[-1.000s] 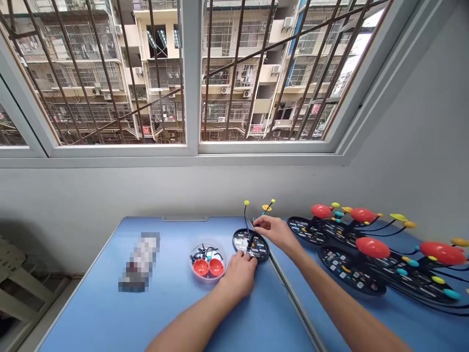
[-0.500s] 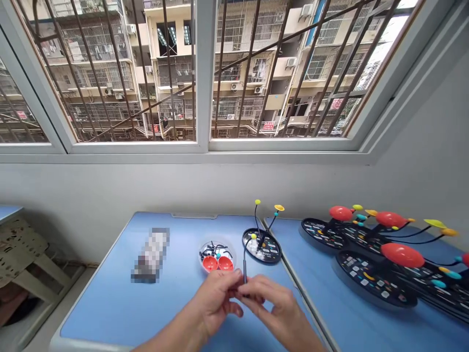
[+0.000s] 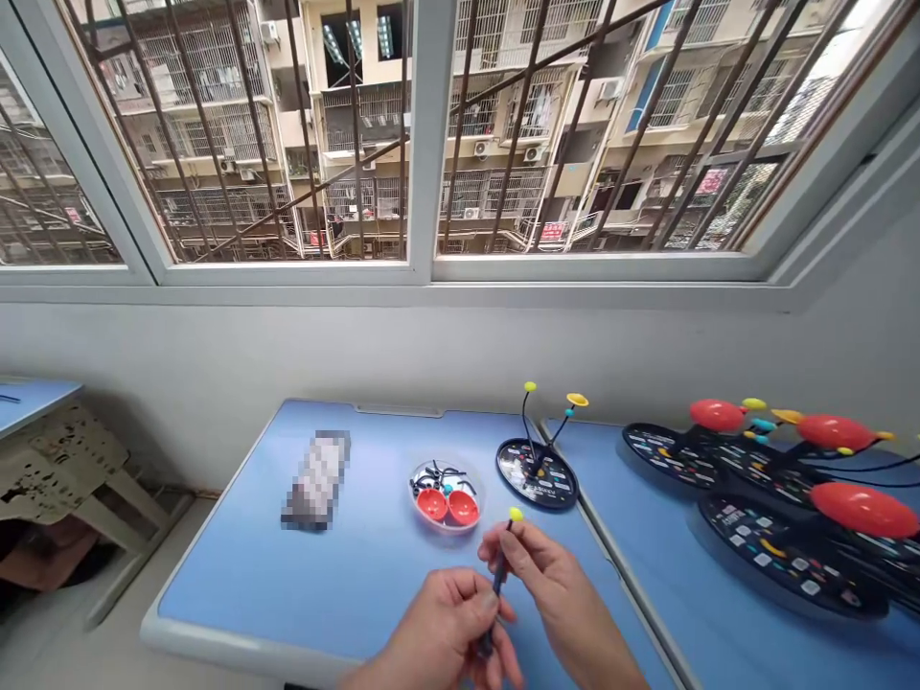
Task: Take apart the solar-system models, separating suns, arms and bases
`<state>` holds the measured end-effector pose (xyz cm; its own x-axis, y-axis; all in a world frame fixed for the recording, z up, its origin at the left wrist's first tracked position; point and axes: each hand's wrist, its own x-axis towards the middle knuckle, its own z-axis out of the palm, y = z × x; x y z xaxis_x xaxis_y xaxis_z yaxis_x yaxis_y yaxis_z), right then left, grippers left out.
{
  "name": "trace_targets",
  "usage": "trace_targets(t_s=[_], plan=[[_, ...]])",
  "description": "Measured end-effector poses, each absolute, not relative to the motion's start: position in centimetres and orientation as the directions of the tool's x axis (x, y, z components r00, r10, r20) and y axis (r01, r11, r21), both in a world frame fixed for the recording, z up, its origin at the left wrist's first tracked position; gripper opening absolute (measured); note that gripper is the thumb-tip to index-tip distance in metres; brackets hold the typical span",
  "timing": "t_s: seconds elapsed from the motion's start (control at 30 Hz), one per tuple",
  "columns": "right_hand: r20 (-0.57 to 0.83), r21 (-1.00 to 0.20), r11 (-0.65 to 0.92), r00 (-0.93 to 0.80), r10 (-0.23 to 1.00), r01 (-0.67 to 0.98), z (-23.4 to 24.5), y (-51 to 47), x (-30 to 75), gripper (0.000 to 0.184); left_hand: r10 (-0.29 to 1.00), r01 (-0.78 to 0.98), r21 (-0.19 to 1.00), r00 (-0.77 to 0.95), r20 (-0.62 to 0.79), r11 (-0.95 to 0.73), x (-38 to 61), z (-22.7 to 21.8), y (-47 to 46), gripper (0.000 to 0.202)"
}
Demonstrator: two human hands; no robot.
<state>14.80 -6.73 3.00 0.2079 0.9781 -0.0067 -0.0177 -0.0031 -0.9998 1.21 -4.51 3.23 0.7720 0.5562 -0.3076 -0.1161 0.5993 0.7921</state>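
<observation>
Pixelated item [image 3: 316, 479]: left of centre in the frame, lying on the blue table [image 3: 237, 575]; masked, so its nature cannot be told

Bowl [image 3: 446, 535]: middle of the frame, clear-walled, with two red cups [image 3: 431, 504], dark bent sticks [image 3: 435, 473] and a small blue ball [image 3: 447, 489] in it

Left hand [image 3: 447, 613]: lower middle of the frame; thumb and fingers pinching the lower part of the rod [image 3: 497, 577]

Rod: lower middle, dark and tilted, held in both hands, a yellow ball [image 3: 516, 515] at its upper end; probably light, smooth plastic, stiff in the thick shaft, more easily bent at the thin neck

Rod, where to hold: best on the thick shaft, with a light pinch that spares neck and ball; it may roll between the fingertips

Disc [image 3: 557, 489]: just right of centre, black, flat on the table, bearing upright stems [image 3: 525, 422]

Right hand [image 3: 559, 580]: lower right of centre; thumb and fingers pinching the upper rod just below the yellow ball

Models [image 3: 866, 509]: right side of the frame, red domes over black bases, well apart from both hands
</observation>
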Motion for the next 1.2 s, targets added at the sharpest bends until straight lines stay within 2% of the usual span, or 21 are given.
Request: trace_targets(t_s=[0.13,0.47,0.53,0.63,0.67,0.73,0.8,0.87,0.93,1.0,1.13,1.2], plan=[[-0.023,-0.998,-0.015,0.153,0.988,-0.059,3.6,-6.3,13.7,0.037,0.612,-0.125,0.83,0.737,-0.289,0.543,1.5,3.7,-4.8,0.057],[-0.027,-0.96,0.031,0.2,0.979,-0.278,5.2,-3.4,12.1,0.034,0.818,-0.202,0.87,0.484,-0.31,0.449,2.3,5.3,-4.8,0.044],[-0.027,-0.947,0.06,0.262,0.965,-0.317,5.9,-1.8,13.6,0.034,0.797,-0.152,0.872,0.502,-0.337,0.465,2.2,5.0,-5.4,0.043],[0.016,-0.903,0.234,0.516,0.856,-0.359,7.4,0.3,17.5,0.037,0.67,0.003,0.86,0.625,-0.4,0.51,2.0,3.6,-6.4,0.042],[0.038,-0.91,0.239,0.506,0.861,-0.338,7.9,0.6,18.6,0.035,0.647,0.021,0.856,0.645,-0.407,0.517,1.8,3.2,-6.5,0.043],[0.092,-0.939,0.211,0.395,0.914,-0.27,8.5,0.4,19.6,0.033,0.698,-0.058,0.865,0.619,-0.36,0.498,1.4,3.2,-5.8,0.044],[0.105,-0.956,0.163,0.235,0.966,-0.244,8.5,-0.7,18.9,0.032,0.845,-0.219,0.901,0.479,-0.236,0.376,0.9,4.2,-4.2,0.041],[0.075,-0.952,0.097,0.089,0.993,-0.289,7.8,-2.1,17.0,0.034,0.942,-0.29,0.936,0.321,-0.103,0.201,0.4,5.8,-2.5,0.035],[0.021,-0.933,0.001,-0.052,0.998,-0.36,6.7,-3.2,15.0,0.037,0.96,-0.274,0.954,0.278,-0.043,0.122,0.1,7.1,-1.1,0.03],[-0.025,-0.907,-0.089,-0.159,0.987,-0.411,5.7,-3.8,13.5,0.038,0.938,-0.231,0.965,0.344,-0.035,0.121,0.1,7.9,-0.6,0.03],[-0.06,-0.879,-0.191,-0.297,0.953,-0.437,4.2,-4.2,12.3,0.042,0.826,-0.17,0.958,0.555,-0.1,0.23,0.2,7.7,-0.6,0.03],[-0.079,-0.893,-0.213,-0.327,0.942,-0.397,3.9,-4.4,12.4,0.042,0.823,-0.177,0.953,0.558,-0.108,0.245,-0.1,7.3,-0.6,0.029]])
